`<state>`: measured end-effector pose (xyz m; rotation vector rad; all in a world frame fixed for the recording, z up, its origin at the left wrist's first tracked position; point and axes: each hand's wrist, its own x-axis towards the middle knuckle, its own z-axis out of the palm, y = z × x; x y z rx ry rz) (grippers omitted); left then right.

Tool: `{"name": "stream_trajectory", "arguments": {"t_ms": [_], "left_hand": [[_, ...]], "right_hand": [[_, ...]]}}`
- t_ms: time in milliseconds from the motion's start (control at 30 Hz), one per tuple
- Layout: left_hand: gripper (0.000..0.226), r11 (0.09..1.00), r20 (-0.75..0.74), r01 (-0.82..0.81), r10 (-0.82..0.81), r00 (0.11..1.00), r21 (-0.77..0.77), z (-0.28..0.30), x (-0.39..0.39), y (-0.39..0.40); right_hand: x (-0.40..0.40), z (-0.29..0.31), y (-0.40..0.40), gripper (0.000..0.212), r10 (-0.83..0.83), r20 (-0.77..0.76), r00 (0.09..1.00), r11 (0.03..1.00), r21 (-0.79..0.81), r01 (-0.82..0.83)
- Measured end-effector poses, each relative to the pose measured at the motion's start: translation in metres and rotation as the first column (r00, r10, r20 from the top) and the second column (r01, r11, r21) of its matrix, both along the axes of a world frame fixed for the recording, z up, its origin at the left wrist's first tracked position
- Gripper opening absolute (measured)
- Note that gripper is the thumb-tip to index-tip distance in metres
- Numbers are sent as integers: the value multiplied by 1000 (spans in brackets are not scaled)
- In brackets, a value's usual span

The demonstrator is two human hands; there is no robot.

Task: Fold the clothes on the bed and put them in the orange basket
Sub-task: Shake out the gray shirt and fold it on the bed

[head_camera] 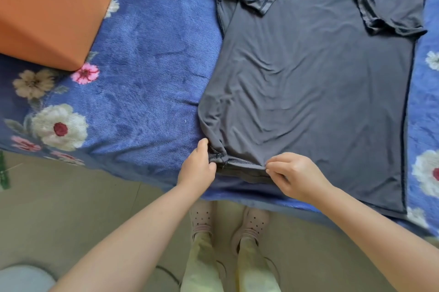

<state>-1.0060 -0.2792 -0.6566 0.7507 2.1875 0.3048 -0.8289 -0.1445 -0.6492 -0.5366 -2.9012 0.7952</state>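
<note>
Left hand (198,164): we pinch the bunched hem corner of the grey T-shirt (316,82), fingers curled on the cloth.
Right hand (295,176): we pinch the same hem, a little further right.
T-shirt: spread flat on the blue flowered blanket (147,73), centre-right of the frame, sleeves folded inward.
Orange basket (50,6): upper left, on the blanket.
Writing: we see none readable.

left hand (198,168), right hand (295,176), pinching shirt (308,92) hem
</note>
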Motion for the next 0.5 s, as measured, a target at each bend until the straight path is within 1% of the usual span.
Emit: {"name": "stream_trajectory", "arguments": {"t_ms": [33, 67, 100, 133, 167, 200, 233, 267, 300, 333, 367, 400, 433, 467, 500], "left_hand": [[53, 1000, 15, 10, -10, 1000, 25, 1, -1, -1], [48, 998, 42, -7, 4, 999, 68, 1, -4, -3], [41, 991, 71, -49, 40, 997, 128, 3, -6, -6], [34, 975, 96, -98, 80, 992, 198, 5, -9, -9], [29, 954, 113, -136, 109, 988, 267, 6, -12, -11], [28, 928, 115, -161, 129, 985, 335, 9, -15, -12], [32, 904, 107, -165, 133, 985, 394, 11, -18, -13], [40, 881, 88, -156, 130, 988, 448, 13, -21, -12], [45, 861, 60, -128, 113, 992, 493, 15, -25, -11], [43, 842, 15, -70, 73, 997, 535, 16, -28, -11], [38, 827, -63, 32, 4, 998, 562, 19, -32, -9], [32, 809, -176, 177, -93, 980, 560, 22, -36, -8], [26, 779, -300, 335, -198, 933, 530, 27, -41, -7], [21, 741, -412, 472, -286, 865, 478, 30, -46, -7], [17, 707, -500, 575, -352, 792, 412, 34, -53, -8]], "right_hand": [[-2, 5, -1, 34, -63, -13, 998, 996, -61, 62], [-4, 12, -3, 30, -171, -31, 985, 973, -163, 164], [-7, 22, -4, 28, -334, -28, 942, 901, -301, 311], [-12, 31, -6, 28, -487, 10, 873, 786, -431, 443], [-17, 39, -6, 32, -604, 67, 794, 669, -498, 552], [-21, 44, -4, 35, -665, 91, 741, 611, -503, 611], [-23, 46, -1, 35, -674, 89, 734, 617, -478, 625], [-25, 48, 4, 34, -644, 85, 760, 654, -453, 605], [-27, 50, 9, 30, -582, 98, 807, 697, -450, 558], [-28, 54, 14, 23, -473, 147, 869, 753, -445, 485], [-28, 58, 20, 22, -311, 245, 918, 833, -394, 387], [-27, 58, 25, 33, -123, 395, 910, 923, -291, 251], [-25, 57, 29, 44, 25, 556, 831, 981, -172, 86], [-24, 54, 33, 47, 93, 672, 734, 996, -61, -70], [-23, 51, 34, 44, 106, 722, 683, 985, 20, -174]]}}
